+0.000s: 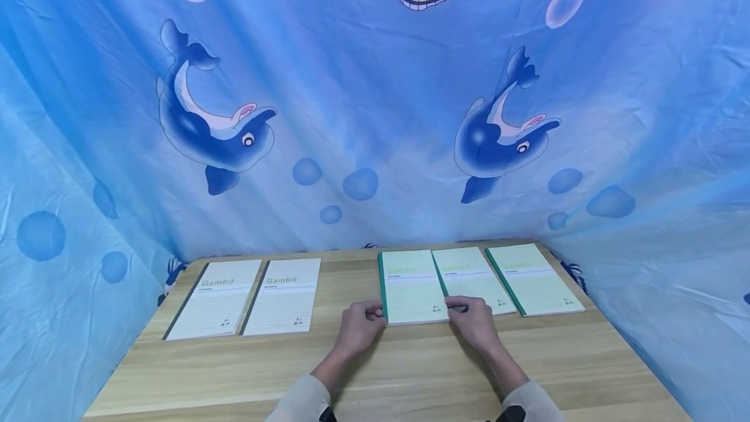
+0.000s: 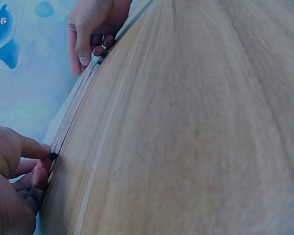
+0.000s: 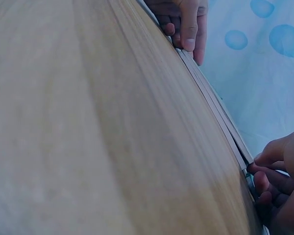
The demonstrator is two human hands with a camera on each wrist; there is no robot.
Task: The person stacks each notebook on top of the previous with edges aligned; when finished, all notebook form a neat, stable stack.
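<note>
A pale-green notebook with a dark green spine lies at the middle right of the table, its cover marked "Gambit". My left hand pinches its near left corner between thumb and fingers. At the near right corner, my right hand pinches it the same way, partly covering the second green notebook beside it. Seen edge-on in the right wrist view, the notebook edge shows two layers with a thin dark gap near the right fingers. Further right lies a third green notebook.
Two white notebooks with black spines lie side by side on the left of the wooden table. Behind the table hangs a blue curtain printed with dolphins and bubbles, which also runs down both sides.
</note>
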